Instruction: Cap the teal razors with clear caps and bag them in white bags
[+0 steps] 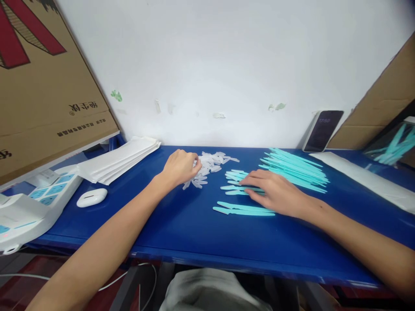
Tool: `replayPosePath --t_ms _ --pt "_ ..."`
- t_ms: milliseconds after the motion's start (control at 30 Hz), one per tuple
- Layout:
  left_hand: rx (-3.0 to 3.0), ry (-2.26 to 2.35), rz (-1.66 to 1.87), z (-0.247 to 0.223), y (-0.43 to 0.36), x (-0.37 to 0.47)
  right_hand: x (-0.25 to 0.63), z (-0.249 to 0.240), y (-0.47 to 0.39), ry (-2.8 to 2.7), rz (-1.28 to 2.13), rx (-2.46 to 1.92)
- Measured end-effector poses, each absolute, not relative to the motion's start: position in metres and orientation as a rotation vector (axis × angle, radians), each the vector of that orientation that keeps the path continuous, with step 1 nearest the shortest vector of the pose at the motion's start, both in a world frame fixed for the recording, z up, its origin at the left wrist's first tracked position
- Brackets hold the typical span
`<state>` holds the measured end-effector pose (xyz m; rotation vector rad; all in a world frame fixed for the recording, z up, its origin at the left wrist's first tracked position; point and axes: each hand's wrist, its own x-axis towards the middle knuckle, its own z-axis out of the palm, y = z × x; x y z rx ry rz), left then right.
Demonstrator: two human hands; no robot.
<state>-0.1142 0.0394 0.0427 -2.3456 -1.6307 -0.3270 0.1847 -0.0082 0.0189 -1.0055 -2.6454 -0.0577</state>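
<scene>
My left hand (181, 166) is at the left side of a pile of small translucent white blade caps (210, 163). Its fingers are curled in, and what lies between the fingertips is hidden. My right hand (275, 190) rests over a loose row of turquoise eyebrow razors (231, 188), their heads pointing left. Its thumb and fingers are apart, with a razor handle showing between them on the table. Nearer me lie two separate eyebrow razors (243, 211) side by side. Behind my right hand is a large heap of the same razors (292, 168).
On the blue table (181, 229), white plastic sleeves (119, 160), an earbud case (92, 198) and a power strip (61, 190) lie left. A phone (323, 131) leans at the back right, near a white strip (363, 177) and a clear container (394, 142). Cardboard (48, 86) stands left.
</scene>
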Motion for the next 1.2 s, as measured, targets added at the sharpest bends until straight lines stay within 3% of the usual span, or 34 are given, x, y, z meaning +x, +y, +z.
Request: replayPosePath --t_ms 267,500,900,1200 --pt "-2.704 -1.186 -0.203 0.032 0.035 -0.110 0.174 0.032 -0.027 -2.728 0.329 -0.999" --pt "-2.676 -1.337 -0.163 0.012 0.041 -0.102 0.177 0.035 -0.027 -2.731 0.514 -1.161" --pt "-2.816 -1.076 -0.311 0.017 0.044 -0.100 0.178 0.030 -0.023 -2.673 0.681 -0.957" --pt "-2.779 -1.172 -0.330 0.017 0.042 -0.086 0.179 0.027 -0.018 -2.650 0.790 -0.963"
